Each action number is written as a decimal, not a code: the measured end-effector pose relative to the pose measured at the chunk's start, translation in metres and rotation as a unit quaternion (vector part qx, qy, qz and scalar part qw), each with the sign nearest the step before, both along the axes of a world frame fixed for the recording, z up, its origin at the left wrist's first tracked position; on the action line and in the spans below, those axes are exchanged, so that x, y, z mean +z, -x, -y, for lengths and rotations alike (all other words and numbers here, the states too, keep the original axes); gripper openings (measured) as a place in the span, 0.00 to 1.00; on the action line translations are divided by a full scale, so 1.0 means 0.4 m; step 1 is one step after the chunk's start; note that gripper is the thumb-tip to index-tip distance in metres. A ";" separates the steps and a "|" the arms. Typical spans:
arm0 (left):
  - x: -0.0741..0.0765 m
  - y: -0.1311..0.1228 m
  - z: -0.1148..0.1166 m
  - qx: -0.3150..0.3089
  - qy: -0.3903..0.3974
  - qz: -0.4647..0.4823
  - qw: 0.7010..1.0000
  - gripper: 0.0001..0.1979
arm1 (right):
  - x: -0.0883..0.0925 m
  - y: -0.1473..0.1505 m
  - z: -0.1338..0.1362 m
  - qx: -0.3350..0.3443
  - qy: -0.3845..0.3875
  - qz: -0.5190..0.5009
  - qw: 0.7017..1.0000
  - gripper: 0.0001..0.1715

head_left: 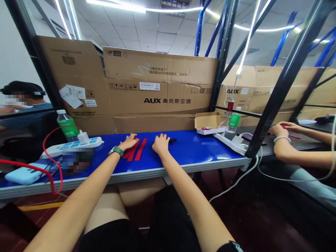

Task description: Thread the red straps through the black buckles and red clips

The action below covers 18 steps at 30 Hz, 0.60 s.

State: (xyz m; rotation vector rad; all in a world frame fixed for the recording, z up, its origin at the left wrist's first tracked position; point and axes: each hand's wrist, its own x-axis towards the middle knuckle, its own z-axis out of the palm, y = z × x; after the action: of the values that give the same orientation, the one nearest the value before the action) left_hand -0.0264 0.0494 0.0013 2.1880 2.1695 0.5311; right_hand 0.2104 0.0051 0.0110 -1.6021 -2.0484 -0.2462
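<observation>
My left hand lies flat on the blue tabletop with its fingers stretched out over several red strips. A watch sits on that wrist. My right hand rests palm down just right of the strips, fingers slightly curled and apart, holding nothing. A small black object lies on the table close to the right hand's fingertips.
A white power strip, green-labelled bottle, red cable and a pale power bank sit at left. An open small cardboard box and another bottle stand at right. Cardboard sheets back the table. Other people sit on both sides.
</observation>
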 end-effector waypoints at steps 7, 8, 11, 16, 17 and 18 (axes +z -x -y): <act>-0.040 0.030 0.039 0.016 0.077 -0.038 0.996 0.32 | -0.021 0.081 0.027 0.248 0.031 0.121 0.961 0.25; -0.043 0.024 0.038 0.023 0.079 -0.036 0.996 0.32 | -0.024 0.084 0.025 0.263 0.039 0.126 0.956 0.25; -0.042 0.015 0.028 0.042 0.072 -0.024 0.996 0.33 | -0.028 0.083 0.019 0.299 0.052 0.124 0.945 0.22; -0.039 0.031 0.023 0.011 0.067 -0.019 0.997 0.30 | -0.025 0.085 0.015 0.305 0.080 0.122 0.941 0.24; -0.041 0.033 0.026 0.002 0.064 -0.026 0.998 0.30 | -0.025 0.086 0.016 0.303 0.082 0.124 0.941 0.24; -0.043 0.033 0.030 -0.004 0.058 -0.032 0.998 0.29 | -0.025 0.087 0.017 0.301 0.081 0.125 0.942 0.24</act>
State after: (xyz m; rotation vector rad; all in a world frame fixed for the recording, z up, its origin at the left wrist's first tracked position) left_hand -0.0395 0.0374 -0.0157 2.1804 2.1621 0.3291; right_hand 0.1756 -0.0016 0.0012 -0.9860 -2.7040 -0.0584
